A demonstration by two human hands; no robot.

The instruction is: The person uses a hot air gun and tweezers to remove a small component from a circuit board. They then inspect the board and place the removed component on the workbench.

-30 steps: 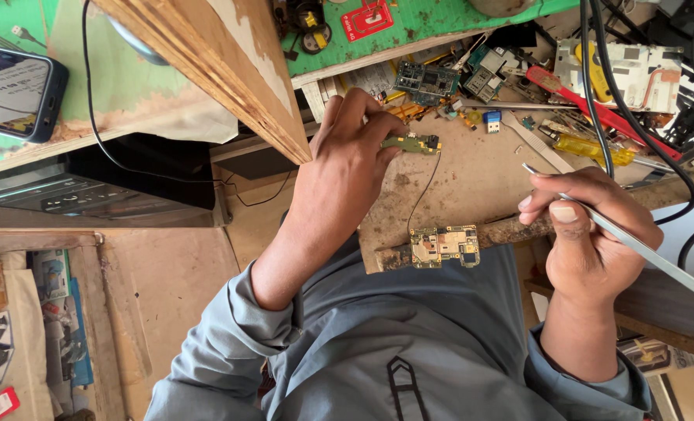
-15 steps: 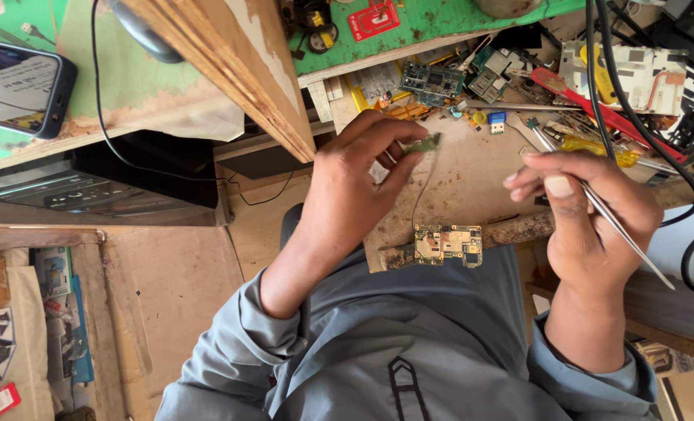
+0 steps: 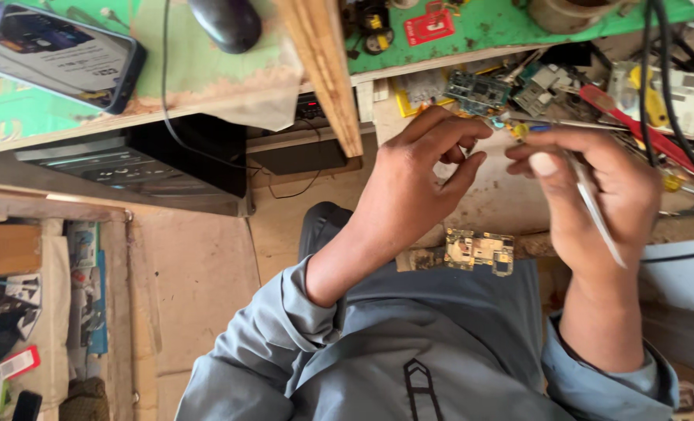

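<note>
Both our hands have closed in above the board (image 3: 479, 251) | left hand (image 3: 417, 183) pinches a small part (image 3: 501, 122) | right hand (image 3: 588, 183) grips tweezers (image 3: 592, 206) beside it

Both forearms reach forward from grey sleeves pushed back to mid-forearm, and the two hands meet fingertip to fingertip just ahead of the person's chest. The left hand (image 3: 417, 187) is turned back-up with the wrist slightly bent, its thumb and forefinger pinched together at the tips while the remaining fingers curl loosely under the palm. The right hand (image 3: 596, 195), just beside it and almost touching at the fingertips, also shows its back, with the thumb laid across the curled forefinger in a closed pen-like grip and the wrist held straight.
</note>
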